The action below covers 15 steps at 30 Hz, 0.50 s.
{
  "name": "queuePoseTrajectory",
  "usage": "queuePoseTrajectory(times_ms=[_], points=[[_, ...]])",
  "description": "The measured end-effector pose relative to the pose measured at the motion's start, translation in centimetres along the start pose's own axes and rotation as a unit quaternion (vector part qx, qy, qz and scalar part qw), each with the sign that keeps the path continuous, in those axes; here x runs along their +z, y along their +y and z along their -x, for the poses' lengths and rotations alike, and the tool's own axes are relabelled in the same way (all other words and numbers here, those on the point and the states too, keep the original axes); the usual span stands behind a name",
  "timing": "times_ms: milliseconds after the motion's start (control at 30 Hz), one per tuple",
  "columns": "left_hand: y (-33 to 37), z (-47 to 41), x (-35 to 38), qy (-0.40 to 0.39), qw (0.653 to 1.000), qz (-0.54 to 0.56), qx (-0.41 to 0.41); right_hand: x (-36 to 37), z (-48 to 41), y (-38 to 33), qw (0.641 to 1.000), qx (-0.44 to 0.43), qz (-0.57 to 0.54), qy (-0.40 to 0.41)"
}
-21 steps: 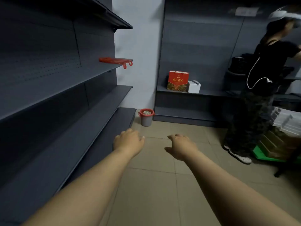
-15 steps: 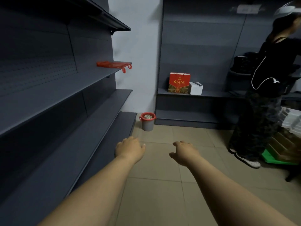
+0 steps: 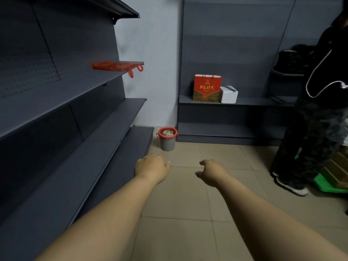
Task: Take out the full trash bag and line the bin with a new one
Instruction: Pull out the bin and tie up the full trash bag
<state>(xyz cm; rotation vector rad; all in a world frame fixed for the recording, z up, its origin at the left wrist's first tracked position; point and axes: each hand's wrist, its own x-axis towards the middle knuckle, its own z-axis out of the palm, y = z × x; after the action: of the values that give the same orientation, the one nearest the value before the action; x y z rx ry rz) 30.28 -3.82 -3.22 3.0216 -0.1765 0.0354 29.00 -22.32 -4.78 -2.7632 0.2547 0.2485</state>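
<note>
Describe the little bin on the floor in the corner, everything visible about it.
The bin is a small grey bucket-shaped container, plastic by the look of it, standing upright on the tiled floor in the corner between the two shelving units. A red bag liner is folded over its rim, and pale crumpled rubbish shows inside near the top. Neither hand touches it; both are nearer the camera.

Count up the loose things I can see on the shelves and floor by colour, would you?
Red: 2, the plastic bag on the left shelf and the gift bag on the back shelf.
White: 1, the small box beside the gift bag.
Grey with a red liner: 1, the bin on the floor in the corner.
Total: 4.
</note>
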Motion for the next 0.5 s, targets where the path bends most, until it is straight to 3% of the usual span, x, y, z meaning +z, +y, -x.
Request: queuePoseTrajectory(times_ms=[500], points=[[5.5,-26.4,0.9,0.020,0.998,-0.021,-0.054,-8.3,-28.3,3.2,0.997,-0.060,0.045,-0.019]])
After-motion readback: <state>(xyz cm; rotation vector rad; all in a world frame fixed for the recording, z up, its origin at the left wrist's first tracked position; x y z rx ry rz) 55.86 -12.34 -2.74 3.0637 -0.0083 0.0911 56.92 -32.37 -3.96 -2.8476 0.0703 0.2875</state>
